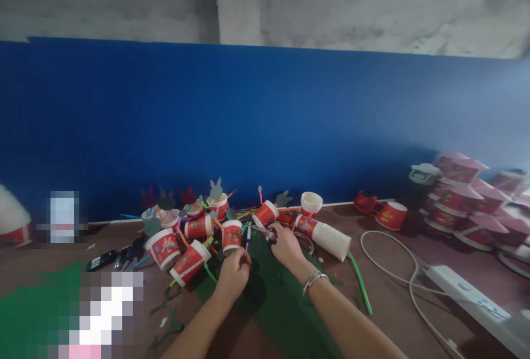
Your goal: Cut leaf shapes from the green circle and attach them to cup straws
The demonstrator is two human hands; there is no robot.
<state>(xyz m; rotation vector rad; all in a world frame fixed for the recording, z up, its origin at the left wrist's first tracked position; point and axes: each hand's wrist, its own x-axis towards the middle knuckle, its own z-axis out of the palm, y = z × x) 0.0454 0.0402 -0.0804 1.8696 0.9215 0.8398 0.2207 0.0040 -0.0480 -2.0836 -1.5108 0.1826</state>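
Table point(389, 298) in brown, with a dark green sheet point(281, 315) spread at its near middle. Left hand point(237, 272) curled over it, just in front of a red paper cup point(232, 236); cannot tell whether gripping anything. Right hand point(285, 246) with fingers bent downward near a tilted red cup point(265, 214), silver bracelet point(313, 279) at the wrist; cannot tell here either whether closed on something small. More red cups point(163, 249) crowded at left, some tipped over. Nested cup stack point(331, 239) lying on its side at right, green strip point(361, 284) just beside its near end. Farther right, looped white cable point(409, 283) and white power strip point(467, 292).
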